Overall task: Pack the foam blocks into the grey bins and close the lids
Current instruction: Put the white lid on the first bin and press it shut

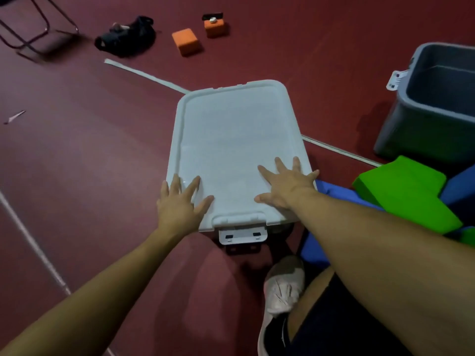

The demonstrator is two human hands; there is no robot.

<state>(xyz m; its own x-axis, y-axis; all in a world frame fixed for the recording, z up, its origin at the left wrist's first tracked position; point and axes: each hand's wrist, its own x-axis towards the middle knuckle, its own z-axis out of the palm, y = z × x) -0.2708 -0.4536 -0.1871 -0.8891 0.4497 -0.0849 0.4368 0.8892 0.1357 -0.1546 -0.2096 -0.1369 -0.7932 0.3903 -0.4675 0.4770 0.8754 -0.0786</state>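
While both hands press flat, the white lid [239, 150] lies on a bin on the red floor [77, 150].
The left hand [177, 204] and right hand [285, 186] have fingers [191, 186] spread open, holding nothing. This lid looks thin, smooth and a little flexible, so pressing near the edges and the front latch [243, 235] seems best. An open grey bin [437, 104] and light green foam block [401, 186] wait at right.

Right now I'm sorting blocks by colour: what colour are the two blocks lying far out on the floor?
Orange blocks, seen in the head view.
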